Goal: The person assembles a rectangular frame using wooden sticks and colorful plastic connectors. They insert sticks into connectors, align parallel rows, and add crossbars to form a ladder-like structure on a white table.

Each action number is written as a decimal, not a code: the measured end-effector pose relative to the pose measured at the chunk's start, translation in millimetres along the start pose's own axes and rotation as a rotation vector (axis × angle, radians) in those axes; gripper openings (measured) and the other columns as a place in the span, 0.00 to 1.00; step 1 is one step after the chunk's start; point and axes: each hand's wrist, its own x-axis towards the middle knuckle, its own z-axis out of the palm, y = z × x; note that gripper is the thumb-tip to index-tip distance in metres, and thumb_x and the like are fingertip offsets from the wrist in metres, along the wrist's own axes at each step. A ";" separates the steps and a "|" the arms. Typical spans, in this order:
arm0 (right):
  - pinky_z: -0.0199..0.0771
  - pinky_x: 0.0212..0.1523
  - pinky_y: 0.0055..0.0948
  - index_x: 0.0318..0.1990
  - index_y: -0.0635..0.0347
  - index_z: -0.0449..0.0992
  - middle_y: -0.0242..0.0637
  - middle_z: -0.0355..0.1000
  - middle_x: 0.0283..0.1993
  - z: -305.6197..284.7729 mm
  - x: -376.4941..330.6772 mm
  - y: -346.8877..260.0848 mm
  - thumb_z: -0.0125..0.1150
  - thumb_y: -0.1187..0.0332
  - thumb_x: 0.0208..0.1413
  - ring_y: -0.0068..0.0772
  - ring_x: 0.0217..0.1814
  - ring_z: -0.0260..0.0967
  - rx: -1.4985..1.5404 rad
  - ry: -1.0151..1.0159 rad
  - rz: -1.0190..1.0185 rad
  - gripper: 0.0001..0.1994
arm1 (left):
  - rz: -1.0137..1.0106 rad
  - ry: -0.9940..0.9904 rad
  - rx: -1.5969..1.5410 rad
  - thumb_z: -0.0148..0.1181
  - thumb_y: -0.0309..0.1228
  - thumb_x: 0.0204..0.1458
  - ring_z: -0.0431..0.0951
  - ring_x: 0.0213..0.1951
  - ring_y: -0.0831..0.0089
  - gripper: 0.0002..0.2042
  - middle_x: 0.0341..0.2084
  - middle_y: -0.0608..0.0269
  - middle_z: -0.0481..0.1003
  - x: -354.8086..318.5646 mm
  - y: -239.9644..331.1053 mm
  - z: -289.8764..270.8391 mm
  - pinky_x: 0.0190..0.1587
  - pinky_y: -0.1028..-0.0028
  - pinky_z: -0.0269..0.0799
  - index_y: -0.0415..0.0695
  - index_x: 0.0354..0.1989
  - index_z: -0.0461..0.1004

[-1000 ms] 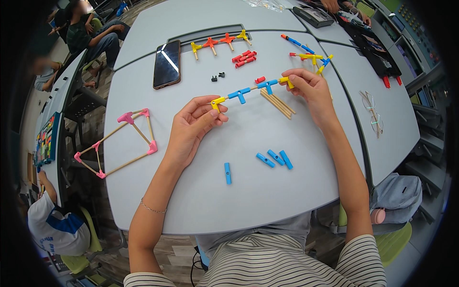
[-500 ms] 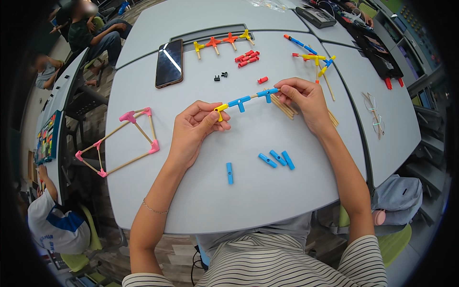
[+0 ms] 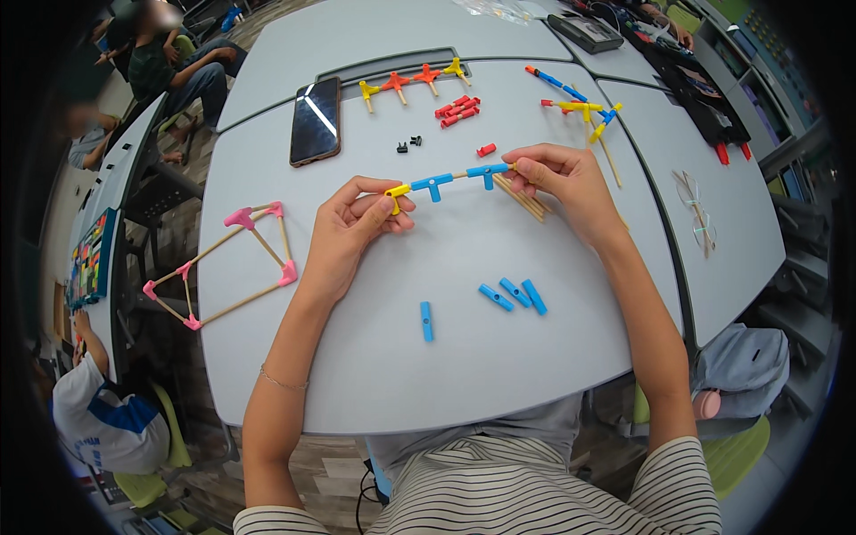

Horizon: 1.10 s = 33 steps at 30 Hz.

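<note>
My left hand (image 3: 352,223) pinches a yellow plastic connector (image 3: 397,192) at the left end of a thin assembly. Two blue T-shaped connectors (image 3: 434,186) follow it in a row, a short piece of wooden stick (image 3: 459,175) showing between them, their stems pointing down. At the other end my right hand (image 3: 562,183) is closed, thumb and fingers pinching a stick tip just past the second blue connector. The assembly is held above the table. Below it lie one blue straight connector (image 3: 426,321) and a group of three blue connectors (image 3: 514,292).
Beyond my hands are a phone (image 3: 316,122), red connectors (image 3: 459,111), small black parts (image 3: 409,144) and yellow and orange connectors on sticks (image 3: 395,83). A pink-cornered stick frame (image 3: 239,217) lies left. Loose sticks (image 3: 524,200), a multicoloured assembly (image 3: 584,106) and glasses (image 3: 697,218) are right.
Both hands have shifted slightly left, carrying the assembly, which is now nearer level. Beside my right fingers, a bit of stick now shows past the second blue connector.
</note>
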 end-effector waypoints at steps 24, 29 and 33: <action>0.77 0.32 0.18 0.46 0.70 0.81 0.43 0.80 0.34 2.0 -3.2 -4.3 0.59 0.63 0.66 0.22 0.30 0.78 0.055 -0.042 0.058 0.15 | 0.015 0.036 0.077 0.58 0.29 0.63 0.76 0.33 0.77 0.14 0.33 0.59 0.78 -3.5 -1.1 1.2 0.39 0.77 0.74 0.33 0.52 0.76; 0.79 0.37 0.17 0.48 0.69 0.80 0.45 0.80 0.36 -1.4 -2.4 -5.9 0.56 0.61 0.68 0.23 0.34 0.79 0.008 -0.053 0.028 0.17 | -0.027 0.027 0.031 0.52 0.34 0.67 0.75 0.33 0.78 0.15 0.33 0.60 0.77 -2.2 3.9 5.8 0.41 0.77 0.72 0.34 0.52 0.75; 0.78 0.38 0.17 0.49 0.69 0.79 0.44 0.80 0.36 0.3 -2.1 -2.5 0.55 0.62 0.68 0.23 0.35 0.79 0.050 -0.048 0.070 0.17 | -0.032 0.006 -0.014 0.48 0.36 0.68 0.74 0.34 0.79 0.17 0.33 0.61 0.77 -1.3 4.4 4.1 0.41 0.78 0.72 0.34 0.52 0.75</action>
